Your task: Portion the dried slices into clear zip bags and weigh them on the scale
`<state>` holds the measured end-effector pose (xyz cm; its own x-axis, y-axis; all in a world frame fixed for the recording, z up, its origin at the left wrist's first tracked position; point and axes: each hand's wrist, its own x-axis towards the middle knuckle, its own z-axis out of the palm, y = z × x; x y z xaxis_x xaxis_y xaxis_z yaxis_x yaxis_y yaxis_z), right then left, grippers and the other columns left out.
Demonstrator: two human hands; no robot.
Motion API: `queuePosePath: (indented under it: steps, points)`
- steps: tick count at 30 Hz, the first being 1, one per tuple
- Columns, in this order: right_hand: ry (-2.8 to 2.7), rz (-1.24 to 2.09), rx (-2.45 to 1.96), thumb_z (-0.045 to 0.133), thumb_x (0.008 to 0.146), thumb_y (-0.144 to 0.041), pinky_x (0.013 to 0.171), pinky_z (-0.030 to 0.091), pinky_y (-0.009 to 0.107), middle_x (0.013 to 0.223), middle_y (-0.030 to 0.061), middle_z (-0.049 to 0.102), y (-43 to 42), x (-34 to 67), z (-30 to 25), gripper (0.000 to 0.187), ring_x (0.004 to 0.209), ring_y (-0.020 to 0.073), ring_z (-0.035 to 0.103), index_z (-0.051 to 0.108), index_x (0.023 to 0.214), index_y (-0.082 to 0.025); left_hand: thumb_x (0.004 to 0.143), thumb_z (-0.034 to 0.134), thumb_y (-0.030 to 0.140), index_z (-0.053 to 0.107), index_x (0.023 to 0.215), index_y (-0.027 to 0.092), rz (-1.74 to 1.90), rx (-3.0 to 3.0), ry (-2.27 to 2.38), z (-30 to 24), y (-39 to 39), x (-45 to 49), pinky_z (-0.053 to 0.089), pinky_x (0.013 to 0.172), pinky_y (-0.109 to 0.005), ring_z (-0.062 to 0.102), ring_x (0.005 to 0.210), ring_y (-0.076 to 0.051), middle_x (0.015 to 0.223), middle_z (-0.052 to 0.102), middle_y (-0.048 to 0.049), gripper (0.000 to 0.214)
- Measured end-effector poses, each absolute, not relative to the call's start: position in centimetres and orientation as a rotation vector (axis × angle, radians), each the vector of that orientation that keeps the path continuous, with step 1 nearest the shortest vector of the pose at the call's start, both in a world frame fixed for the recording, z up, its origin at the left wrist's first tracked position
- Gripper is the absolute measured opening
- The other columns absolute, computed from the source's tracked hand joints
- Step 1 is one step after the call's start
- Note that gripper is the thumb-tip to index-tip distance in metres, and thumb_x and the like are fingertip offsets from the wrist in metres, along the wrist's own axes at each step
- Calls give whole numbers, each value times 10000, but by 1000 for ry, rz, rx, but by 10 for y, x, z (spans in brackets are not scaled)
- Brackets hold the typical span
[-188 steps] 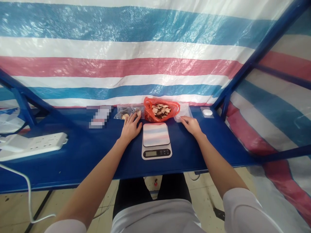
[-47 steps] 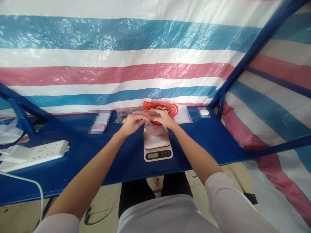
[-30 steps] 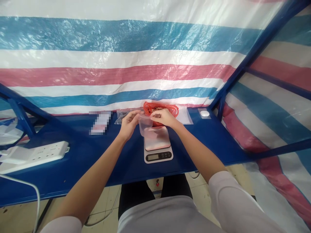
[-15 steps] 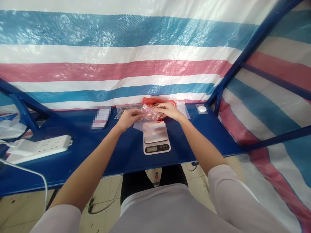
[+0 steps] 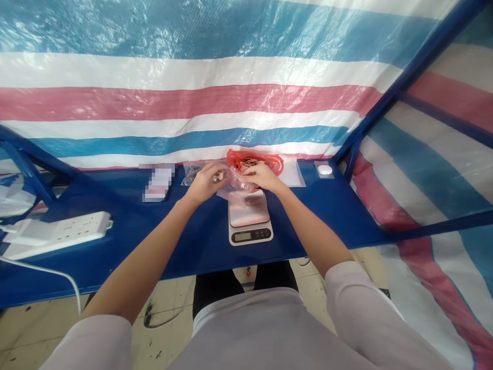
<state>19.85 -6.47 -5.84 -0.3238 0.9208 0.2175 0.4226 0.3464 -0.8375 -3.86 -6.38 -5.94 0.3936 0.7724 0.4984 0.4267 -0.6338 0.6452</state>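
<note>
Head view: a clear plastic bag (image 5: 234, 184) was held up between both hands, just above the rear edge of the kitchen scale (image 5: 249, 234), its lower part hanging close to the steel-coloured platform; contact could not be confirmed. The fingers of the left hand (image 5: 206, 184) were drawn narrowly together at the bag's left side, with a small dark speck at the fingertips, too small to identify. The right hand (image 5: 264, 177) lay curled over the bag's right side, its fingers closed on the film.

Directly behind the hands sat a red plastic bag (image 5: 254, 162) holding pale wood-like slices (image 5: 249, 163), nearly touching the right hand. A clear bag with dark contents (image 5: 191, 176) lay behind the left hand, and a flat clear sleeve (image 5: 293, 173) lay to the right. Farther right was a white disc on a small pad (image 5: 324, 169); a pixelated object (image 5: 157, 182) could not be identified. All rested on a blue table (image 5: 192, 272), with a white power strip (image 5: 57, 234) at left, before a striped tarpaulin (image 5: 192, 97).

Risk assessment: the thin film could slip from the fingers, and a dropped bag would land on the scale and disturb any reading. A careless wrist movement could also knock the open red bag and spill slices.
</note>
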Motion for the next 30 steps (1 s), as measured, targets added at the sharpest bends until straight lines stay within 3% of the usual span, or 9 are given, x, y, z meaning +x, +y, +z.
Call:
queuePosePath:
  steps: [3,6,11,15,22,27,30]
  points:
    - [-1892,798,-1257,726,796,-305,862,475,350,745,22,719,-62,192,-62,185,943,239,633,746,648,-197,874,666,439,735,952,232,1045,2457,849,-51,-62,-38,516,1009,-451,666,1035,-272,1059,729,-112,232]
    - [-1879,739,-1280,722,802,-315,832,456,332,718,18,693,-62,189,-61,234,903,226,619,705,606,-187,876,634,441,751,909,241,841,2509,745,-42,-61,-36,539,933,-391,692,955,-258,1011,758,-91,233]
    - [-1902,681,-1257,667,841,-284,758,414,301,635,-1,637,-69,183,-55,289,743,170,578,651,575,-171,895,572,510,758,793,203,841,2229,1185,-41,-65,-25,522,706,-313,662,665,-208,755,750,-51,373]
    - [-1939,667,-1246,629,876,-298,711,409,298,578,-5,613,-76,176,-55,315,670,155,564,652,586,-177,871,589,618,716,690,190,874,1879,1301,-51,-66,-17,530,660,-291,675,638,-203,666,728,-46,482]
    - [-1651,1029,-1250,728,814,-347,589,513,286,597,-10,659,-77,173,-68,173,570,147,622,737,738,-191,803,649,497,691,682,185,936,1730,1285,-61,-62,-21,547,647,-290,681,608,-192,644,726,-37,338]
    - [-1364,1253,-1231,807,758,-365,560,597,290,712,31,729,-80,177,-61,198,636,182,704,729,742,-184,767,688,405,658,592,196,992,1996,1430,-56,-63,-33,501,655,-273,631,599,-174,565,670,-11,275]
    - [-1267,1311,-1238,815,752,-329,587,622,287,723,40,737,-83,176,-56,188,661,182,720,712,719,-176,756,715,400,719,728,192,1075,1982,1417,-56,-66,-33,552,745,-298,691,691,-207,715,742,-38,210]
